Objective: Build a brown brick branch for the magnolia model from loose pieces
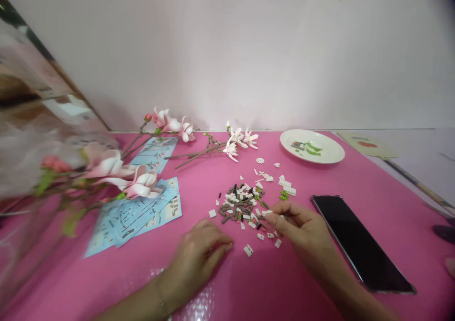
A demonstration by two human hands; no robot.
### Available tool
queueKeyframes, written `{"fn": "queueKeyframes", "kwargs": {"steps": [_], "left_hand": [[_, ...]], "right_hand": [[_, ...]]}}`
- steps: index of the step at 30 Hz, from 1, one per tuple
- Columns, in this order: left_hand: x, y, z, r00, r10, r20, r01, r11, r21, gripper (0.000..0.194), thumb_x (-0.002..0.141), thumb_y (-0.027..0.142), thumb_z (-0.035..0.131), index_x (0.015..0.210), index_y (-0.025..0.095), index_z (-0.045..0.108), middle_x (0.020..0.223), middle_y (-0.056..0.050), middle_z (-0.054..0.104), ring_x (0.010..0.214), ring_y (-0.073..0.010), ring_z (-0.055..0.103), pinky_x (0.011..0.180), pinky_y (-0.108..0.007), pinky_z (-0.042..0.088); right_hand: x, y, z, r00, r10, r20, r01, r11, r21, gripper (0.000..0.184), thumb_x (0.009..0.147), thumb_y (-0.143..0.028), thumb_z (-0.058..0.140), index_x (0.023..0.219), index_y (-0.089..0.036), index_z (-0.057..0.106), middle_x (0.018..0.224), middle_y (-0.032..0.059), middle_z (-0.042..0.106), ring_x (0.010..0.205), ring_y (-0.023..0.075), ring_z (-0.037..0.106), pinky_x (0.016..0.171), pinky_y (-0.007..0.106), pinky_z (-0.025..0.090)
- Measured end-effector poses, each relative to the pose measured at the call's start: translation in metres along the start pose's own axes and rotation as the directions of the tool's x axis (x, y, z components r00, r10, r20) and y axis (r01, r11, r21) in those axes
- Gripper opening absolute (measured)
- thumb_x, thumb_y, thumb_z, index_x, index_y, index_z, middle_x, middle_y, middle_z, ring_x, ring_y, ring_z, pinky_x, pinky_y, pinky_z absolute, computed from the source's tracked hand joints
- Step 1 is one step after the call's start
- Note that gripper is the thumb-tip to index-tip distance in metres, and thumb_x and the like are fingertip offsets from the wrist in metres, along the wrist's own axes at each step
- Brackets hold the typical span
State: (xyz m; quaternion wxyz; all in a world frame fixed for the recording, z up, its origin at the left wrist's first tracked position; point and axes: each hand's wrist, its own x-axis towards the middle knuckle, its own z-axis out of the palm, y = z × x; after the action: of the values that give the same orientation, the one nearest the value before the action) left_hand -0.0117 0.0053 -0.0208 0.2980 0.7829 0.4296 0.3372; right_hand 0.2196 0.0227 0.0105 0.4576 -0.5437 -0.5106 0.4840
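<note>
Building bricks lie in a loose heap near the middle of a pink tabletop, mostly brown, white and black with some green, and strays are scattered around them. The right hand sits at the heap's 4 o'clock, its thumb and forefinger pinched shut on a small white piece right at the heap's edge, the other fingers curled beneath. The left hand rests palm down at 7 o'clock, fingers loosely curved and nothing showing in them, just beside the stray white bricks. A thin bracelet circles that wrist, near a patch of bubble wrap.

At 1 o'clock, a white plate carries green pieces and a few dark ones. A black smartphone lies at 3 o'clock, just beside the right hand. Blue instruction sheets overlap at 9 o'clock, and another blue sheet sits at 10 o'clock. Pale pink blossoms on brown branches stretch across the table at 11 o'clock, while a larger blurred spray of blooms leans over the sheets from the left. Past the plate, a paper with a red mark lies at the far corner.
</note>
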Motion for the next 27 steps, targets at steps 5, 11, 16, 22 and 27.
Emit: {"fn": "queueKeyframes", "kwargs": {"steps": [5,11,16,22,27], "left_hand": [[0.008,0.003,-0.007,0.998,0.039,-0.039,-0.039,0.999,0.012,0.017,0.09,0.026,0.053,0.085,0.02,0.068,0.083,-0.006,0.071,0.08,-0.0196,0.059,0.077,-0.033,0.044],[0.017,0.004,-0.027,0.972,-0.166,-0.166,0.197,0.961,0.193,0.024,0.09,0.02,0.045,0.068,0.019,0.054,0.07,-0.003,0.058,0.07,-0.0179,0.053,0.069,-0.031,0.039],[0.018,0.011,-0.037,0.964,-0.252,0.084,0.199,0.895,0.4,0.016,0.076,0.009,0.047,0.064,0.018,0.053,0.071,-0.002,0.058,0.073,-0.0184,0.052,0.073,-0.032,0.034],[0.012,0.02,-0.041,0.938,-0.239,0.251,0.09,0.868,0.488,0.007,0.067,0.012,0.052,0.07,0.019,0.052,0.077,-0.001,0.057,0.076,-0.0194,0.051,0.072,-0.034,0.031],[0.009,0.017,-0.04,0.929,-0.226,0.293,0.06,0.873,0.483,0.008,0.076,0.012,0.049,0.075,0.019,0.052,0.082,-0.002,0.057,0.077,-0.019,0.051,0.072,-0.034,0.032]], "right_hand": [[0.001,0.0,-0.001,0.997,0.075,-0.003,-0.073,0.979,0.191,0.029,0.071,-0.043,0.076,0.071,-0.019,0.06,0.06,-0.0036,0.058,0.054,0.0088,0.048,0.05,0.02,0.037],[0.001,-0.009,0.002,0.992,0.129,-0.004,-0.124,0.964,0.235,0.032,0.065,-0.046,0.078,0.069,-0.019,0.061,0.061,-0.001,0.059,0.05,0.0095,0.047,0.048,0.023,0.038],[0.001,-0.013,0.003,0.995,0.1,-0.019,-0.093,0.971,0.219,0.031,0.065,-0.046,0.078,0.068,-0.02,0.062,0.06,0.0003,0.059,0.051,0.0114,0.049,0.048,0.024,0.04],[0.001,-0.012,0.006,0.994,0.113,-0.002,-0.11,0.972,0.207,0.035,0.063,-0.049,0.079,0.066,-0.019,0.061,0.059,-0.0005,0.06,0.049,0.0097,0.048,0.046,0.023,0.037],[0.003,-0.004,0.007,0.991,0.126,0.051,-0.133,0.976,0.171,0.036,0.065,-0.051,0.076,0.072,-0.018,0.062,0.061,0.0007,0.06,0.054,0.0127,0.053,0.048,0.023,0.039]]}}
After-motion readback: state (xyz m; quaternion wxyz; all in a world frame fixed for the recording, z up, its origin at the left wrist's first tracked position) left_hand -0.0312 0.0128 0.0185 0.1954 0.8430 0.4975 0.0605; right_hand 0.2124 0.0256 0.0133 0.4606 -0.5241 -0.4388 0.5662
